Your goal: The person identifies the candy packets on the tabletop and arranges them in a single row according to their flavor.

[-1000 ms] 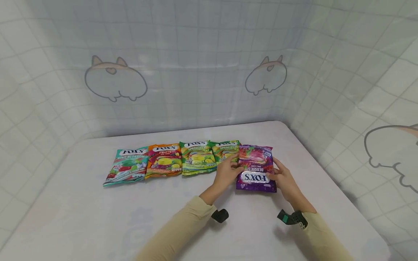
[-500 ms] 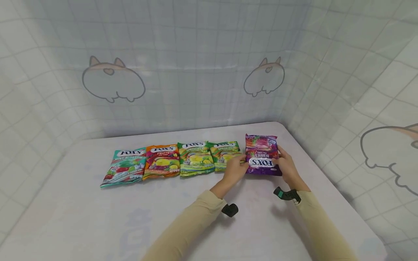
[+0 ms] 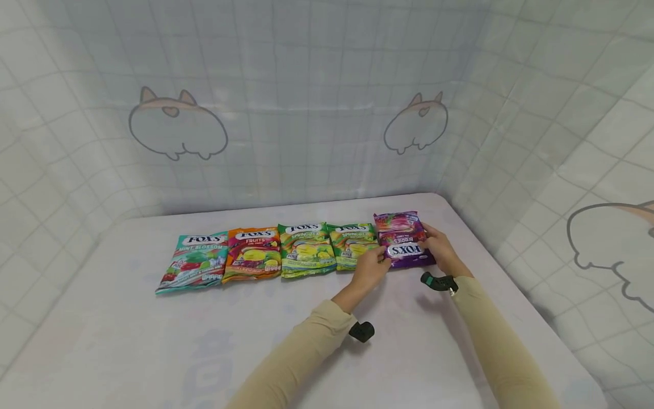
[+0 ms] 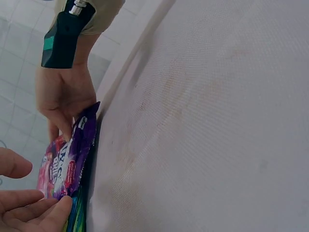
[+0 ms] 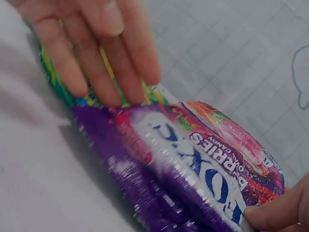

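The purple candy bag (image 3: 401, 250) labelled Berries is at the right end of a row of bags, its lettering upside down in the head view. My right hand (image 3: 443, 253) pinches its right edge, the thumb (image 5: 277, 215) on the printed front. At the left edge my left hand (image 3: 370, 270) touches the bag with fairly straight fingers (image 5: 99, 79), its thumb apart from it. Right beside the purple bag lies a green Spring Tea bag (image 3: 352, 245), partly covered by the left hand. Another green bag (image 3: 307, 250) adjoins that one.
Further left lie an orange Fruits bag (image 3: 252, 254) and a teal Mint Blossom bag (image 3: 196, 261), lettering upright. A white cloth-covered table (image 3: 204, 341) carries the row. Grid-patterned curtain (image 3: 306, 142) encloses the back and sides.
The purple bag went up and right in the head view, then came back left and down against the green bag. Both hands moved with it; the other bags stayed put.
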Available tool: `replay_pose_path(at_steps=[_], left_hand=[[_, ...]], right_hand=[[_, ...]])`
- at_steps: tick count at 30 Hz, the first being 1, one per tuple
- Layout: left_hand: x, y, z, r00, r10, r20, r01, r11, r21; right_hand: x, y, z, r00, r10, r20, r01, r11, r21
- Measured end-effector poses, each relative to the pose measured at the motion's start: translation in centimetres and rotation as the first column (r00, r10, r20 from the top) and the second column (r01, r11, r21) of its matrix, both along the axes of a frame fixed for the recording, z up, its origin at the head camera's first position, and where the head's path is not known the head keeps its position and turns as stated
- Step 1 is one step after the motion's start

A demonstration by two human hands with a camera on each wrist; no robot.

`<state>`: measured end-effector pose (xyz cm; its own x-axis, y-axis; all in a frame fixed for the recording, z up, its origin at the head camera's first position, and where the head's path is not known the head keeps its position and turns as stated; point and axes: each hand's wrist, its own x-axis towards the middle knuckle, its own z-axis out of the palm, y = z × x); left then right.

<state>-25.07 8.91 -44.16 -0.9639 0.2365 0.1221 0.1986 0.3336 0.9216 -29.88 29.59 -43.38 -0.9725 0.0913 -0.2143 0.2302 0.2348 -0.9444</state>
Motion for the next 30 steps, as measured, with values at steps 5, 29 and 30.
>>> replay_pose_path(at_steps=[5,29,30], left_hand=[[-0.1,0.0,0.0,1.000,-0.012,0.016,0.012,1.000,-0.008],[2.3,-6.4,1.2,0.922,-0.265,-0.284,0.108,0.877,-0.468],[2.5,-7.4,1.3,0.913,-0.279,-0.296,0.105,0.865,-0.491]], right_hand=[[0.0,-0.1,-0.6,0.998,-0.033,-0.053,0.037,0.996,0.077],[0.9,-0.4,-1.0,0.938,-0.159,-0.307,0.262,0.907,0.330],[1.2,-0.7,-0.7,0.922,-0.159,-0.353,0.283,0.898,0.336]])
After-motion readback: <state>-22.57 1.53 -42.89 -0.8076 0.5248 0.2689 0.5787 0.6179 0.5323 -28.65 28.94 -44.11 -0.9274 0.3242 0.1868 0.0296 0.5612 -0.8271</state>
